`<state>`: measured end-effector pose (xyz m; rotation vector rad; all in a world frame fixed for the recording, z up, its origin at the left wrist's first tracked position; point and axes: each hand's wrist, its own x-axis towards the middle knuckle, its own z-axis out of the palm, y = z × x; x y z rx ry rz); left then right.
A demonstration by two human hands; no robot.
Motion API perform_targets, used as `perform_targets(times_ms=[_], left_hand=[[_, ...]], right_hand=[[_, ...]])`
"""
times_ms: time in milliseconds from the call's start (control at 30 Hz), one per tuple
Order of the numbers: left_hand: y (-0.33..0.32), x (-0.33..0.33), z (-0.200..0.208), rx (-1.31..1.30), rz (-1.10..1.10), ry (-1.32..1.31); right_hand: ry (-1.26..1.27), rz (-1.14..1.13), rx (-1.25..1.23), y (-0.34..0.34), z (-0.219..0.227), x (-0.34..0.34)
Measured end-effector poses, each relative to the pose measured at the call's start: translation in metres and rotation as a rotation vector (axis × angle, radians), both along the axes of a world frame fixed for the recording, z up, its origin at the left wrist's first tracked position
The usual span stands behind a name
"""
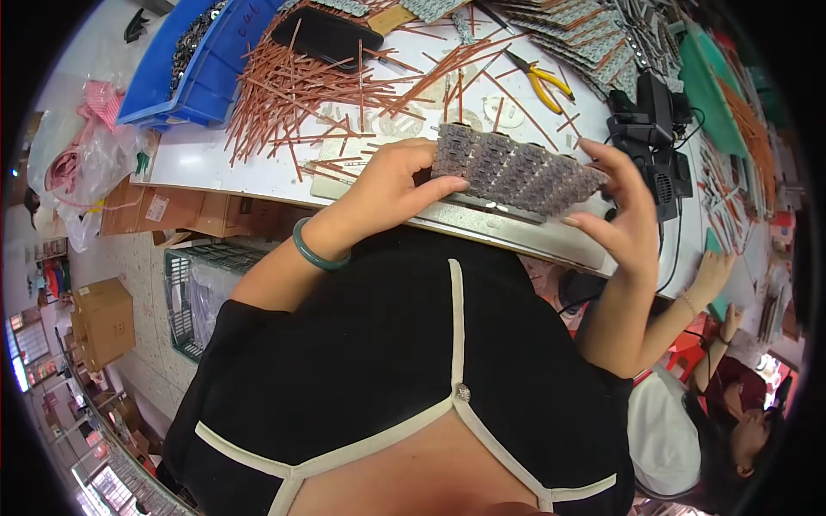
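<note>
A grey-brown rectangular panel (pixel 516 172), covered in rows of small raised or cut-out pieces, is held tilted at the table's near edge. My left hand (pixel 387 182) grips its left end, thumb across the front and fingers partly hidden behind. Around the right end curls my right hand (pixel 632 206), its thumb at the lower corner and its forefinger by the upper edge. Beneath the panel lies a pale metal plate or rail (pixel 499 225). Just beyond are many thin reddish-brown strips (pixel 301 99) and yellow-handled pliers (pixel 549 86).
At the far left stands a blue bin (pixel 194 112) of small metal parts. A black phone-like slab (pixel 327 39) lies among the strips. Similar panels (pixel 576 39) are stacked at the back right, near a black device (pixel 650 120). Another person's hand (pixel 712 275) works at the right.
</note>
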<state>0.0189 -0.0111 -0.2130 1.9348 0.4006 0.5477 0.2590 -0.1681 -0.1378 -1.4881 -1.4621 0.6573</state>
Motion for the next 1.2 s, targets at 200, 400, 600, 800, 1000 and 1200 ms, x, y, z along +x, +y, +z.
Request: perform_targets(times_ms=[200, 400, 600, 800, 1000, 1200], left_hand=[[-0.004, 0.0, 0.003, -0.073, 0.063, -0.074], [-0.005, 0.002, 0.012, 0.184, 0.038, -0.121], [0.004, 0.004, -0.002, -0.126, 0.029, -0.033], [0.006, 0.01, 0.02, -0.525, 0.074, -0.052], [0.042, 0.035, 0.052, -0.453, 0.211, -0.38], [0.074, 0.063, 0.069, -0.786, -0.12, -0.447]], right_hand=[[-0.172, -0.107, -0.132, -0.005, -0.038, 0.002], [-0.222, -0.154, -0.07, -0.008, -0.037, -0.009], [-0.179, -0.154, -0.102, -0.005, -0.042, 0.0], [0.325, -0.186, -0.074, 0.001, -0.051, -0.003], [-0.236, -0.224, 0.636, 0.04, -0.016, 0.008], [-0.276, -0.348, 0.71, 0.077, -0.008, 0.012]])
